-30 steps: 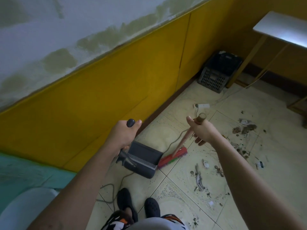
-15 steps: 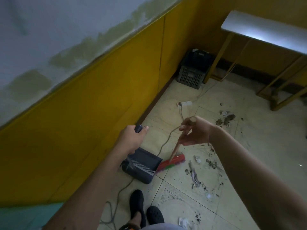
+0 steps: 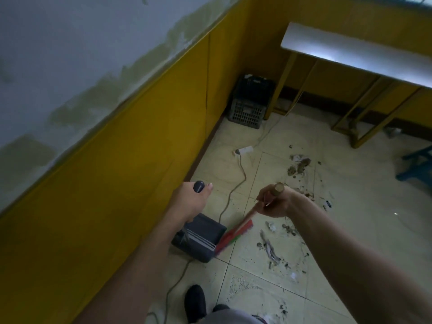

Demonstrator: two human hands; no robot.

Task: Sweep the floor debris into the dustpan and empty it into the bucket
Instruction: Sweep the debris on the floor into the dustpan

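Note:
My left hand (image 3: 190,202) grips the dark upright handle of a grey dustpan (image 3: 198,239), which rests on the floor tiles next to the yellow wall. My right hand (image 3: 273,202) is closed around the top of a wooden broom stick. The broom's red and green bristles (image 3: 233,236) touch the dustpan's open lip. Debris (image 3: 272,249) of grey scraps and dirt lies on the tiles just right of the broom. A further brown clump of dirt (image 3: 300,166) sits beyond my right hand. No bucket is in view.
A grey cable (image 3: 233,192) runs from a white power strip (image 3: 244,150) along the floor under the dustpan. A black crate (image 3: 250,104) stands in the corner. A metal-topped table (image 3: 355,56) with yellow legs is at the back right. My dark shoes (image 3: 195,302) are at the bottom.
The view has swung right and up, showing more of the table. Both hands keep their grips; the broom head stays at the dustpan's lip, now blurred with motion.

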